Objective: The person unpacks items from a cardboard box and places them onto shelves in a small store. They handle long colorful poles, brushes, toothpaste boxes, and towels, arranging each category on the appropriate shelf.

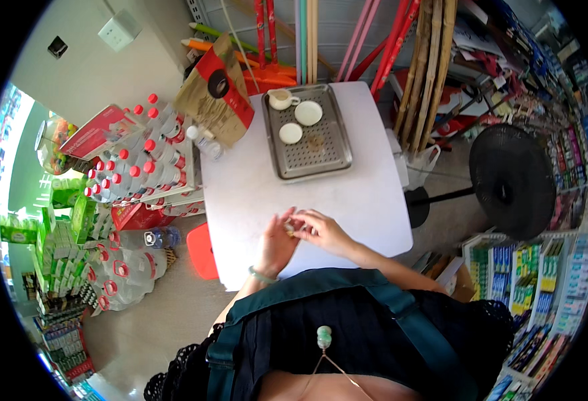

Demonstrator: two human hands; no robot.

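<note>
Above the near half of a white table (243,200), my two hands meet around a small pale object (289,227). It is mostly hidden by fingers, so I cannot tell what it is. My left hand (278,244), with a pale bangle (262,275) at the wrist, supports it from the left. From the right, the fingertips of my right hand (325,232) pinch it. Farther back lies a perforated metal tray (331,145). On it stand a small white pitcher (280,99) and two white cups, one (308,113) behind the other (291,134). A brownish wet patch (316,143) marks the tray.
A kraft paper bag (218,95) and a clear bottle (206,144) stand at the table's left. Red-capped water bottles (143,168) crowd a rack beyond. A red stool (201,250) sits below. Rightward are a black fan (512,183), bamboo poles (426,75) and stocked shelves (534,280).
</note>
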